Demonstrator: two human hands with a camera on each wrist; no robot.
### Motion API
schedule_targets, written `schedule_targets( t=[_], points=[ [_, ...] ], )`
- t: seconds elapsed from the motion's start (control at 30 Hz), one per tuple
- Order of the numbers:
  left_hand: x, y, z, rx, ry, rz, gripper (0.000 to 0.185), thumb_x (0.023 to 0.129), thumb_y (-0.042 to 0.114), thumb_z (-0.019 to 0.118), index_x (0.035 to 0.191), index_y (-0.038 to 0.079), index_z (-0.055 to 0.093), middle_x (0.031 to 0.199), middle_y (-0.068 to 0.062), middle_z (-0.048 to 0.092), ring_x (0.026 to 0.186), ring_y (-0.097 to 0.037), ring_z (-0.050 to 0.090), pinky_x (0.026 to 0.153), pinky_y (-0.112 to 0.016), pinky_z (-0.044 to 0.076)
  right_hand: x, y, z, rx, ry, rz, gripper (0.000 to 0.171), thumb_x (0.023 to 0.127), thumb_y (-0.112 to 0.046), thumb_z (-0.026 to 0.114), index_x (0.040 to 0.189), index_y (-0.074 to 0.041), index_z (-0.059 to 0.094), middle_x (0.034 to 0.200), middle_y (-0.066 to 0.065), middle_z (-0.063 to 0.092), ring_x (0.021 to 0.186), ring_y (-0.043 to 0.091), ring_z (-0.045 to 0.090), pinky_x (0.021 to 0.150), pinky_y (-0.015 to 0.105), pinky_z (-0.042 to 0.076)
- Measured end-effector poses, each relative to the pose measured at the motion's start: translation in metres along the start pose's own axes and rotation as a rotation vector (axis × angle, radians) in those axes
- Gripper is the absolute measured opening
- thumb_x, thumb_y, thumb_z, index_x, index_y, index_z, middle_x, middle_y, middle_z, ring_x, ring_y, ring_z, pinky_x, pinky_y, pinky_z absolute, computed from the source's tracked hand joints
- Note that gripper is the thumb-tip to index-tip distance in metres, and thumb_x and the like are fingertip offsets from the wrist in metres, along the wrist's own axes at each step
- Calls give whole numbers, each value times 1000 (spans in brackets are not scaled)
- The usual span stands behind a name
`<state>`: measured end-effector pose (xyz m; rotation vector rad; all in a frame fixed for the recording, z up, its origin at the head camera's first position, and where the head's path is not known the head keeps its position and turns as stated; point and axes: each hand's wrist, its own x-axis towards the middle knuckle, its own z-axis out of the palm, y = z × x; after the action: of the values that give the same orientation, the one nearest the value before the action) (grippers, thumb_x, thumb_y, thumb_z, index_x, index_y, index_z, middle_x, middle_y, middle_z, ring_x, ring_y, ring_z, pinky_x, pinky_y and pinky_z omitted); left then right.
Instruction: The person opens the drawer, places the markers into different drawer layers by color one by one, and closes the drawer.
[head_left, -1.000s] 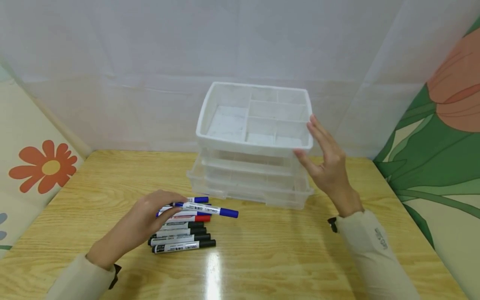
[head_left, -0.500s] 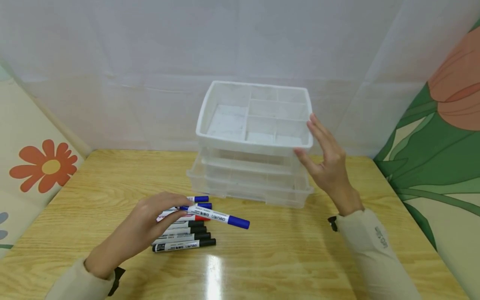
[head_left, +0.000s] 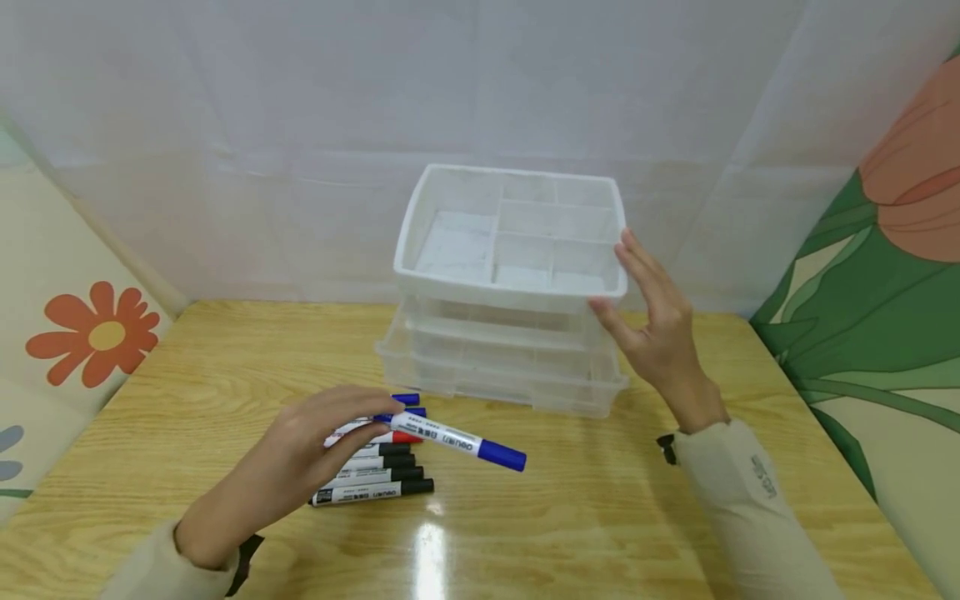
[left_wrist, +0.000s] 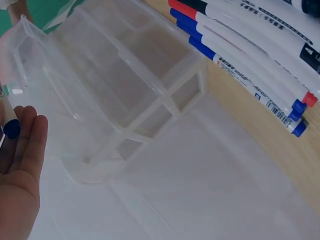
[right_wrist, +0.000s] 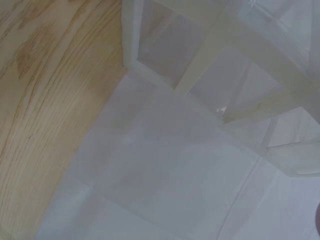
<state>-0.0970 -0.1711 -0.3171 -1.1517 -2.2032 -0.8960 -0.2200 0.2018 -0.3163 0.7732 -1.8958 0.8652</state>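
My left hand [head_left: 300, 454] pinches a blue-capped whiteboard marker [head_left: 453, 439] by its rear end, cap pointing right and slightly down above the table. In the left wrist view the marker's blue end [left_wrist: 11, 128] shows beside the fingers. Below that hand lies a row of whiteboard markers, black ones [head_left: 371, 492] nearest, then a red one [head_left: 405, 437] and blue ones [head_left: 408, 399]. The translucent plastic drawer organizer [head_left: 510, 287] stands behind, its bottom drawer [head_left: 498, 387] pulled forward. My right hand [head_left: 660, 333] touches the organizer's front right corner with spread, fairly straight fingers and thumb.
The organizer's top tray [head_left: 408, 225] is divided into several compartments. A white cloth [head_left: 300, 125] hangs behind the wooden table [head_left: 600, 517]. Walls with flower pictures flank the table on both sides.
My left hand has carried the blue marker a little to the right and toward me, and its cap has tipped further down. My right hand stays at the organizer's corner.
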Motion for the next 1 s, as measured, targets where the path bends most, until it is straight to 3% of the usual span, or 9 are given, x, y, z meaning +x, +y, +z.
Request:
schedule_targets(
  t=[0.67,0.8,0.9,1.0],
  points=[
    [43,10,-4,40,96,59,33,102,28,52,113,4,72,106,-8,75,99,-21,71,95,-15,51,0,2,1,10,6,2,70,95,-51,61,134,7,55,146,20,50,136,36,50,115,35,40],
    [52,8,-5,53,97,64,23,93,9,68,115,4,71,109,-8,75,101,-22,71,96,-17,51,0,2,1,10,3,2,70,95,-51,61,134,7,55,147,20,50,136,36,49,116,36,40],
    [58,5,-5,83,94,51,38,79,-7,77,115,4,71,109,-7,75,101,-21,71,94,-20,53,0,2,1,9,0,1,70,95,-52,60,134,7,55,147,20,50,136,37,49,115,35,40],
    [62,1,-3,113,80,26,39,76,-8,78,113,4,72,107,-6,76,100,-20,72,91,-24,55,0,2,1,12,3,3,71,95,-52,61,134,7,55,147,20,50,136,37,50,115,34,40]
  ],
)
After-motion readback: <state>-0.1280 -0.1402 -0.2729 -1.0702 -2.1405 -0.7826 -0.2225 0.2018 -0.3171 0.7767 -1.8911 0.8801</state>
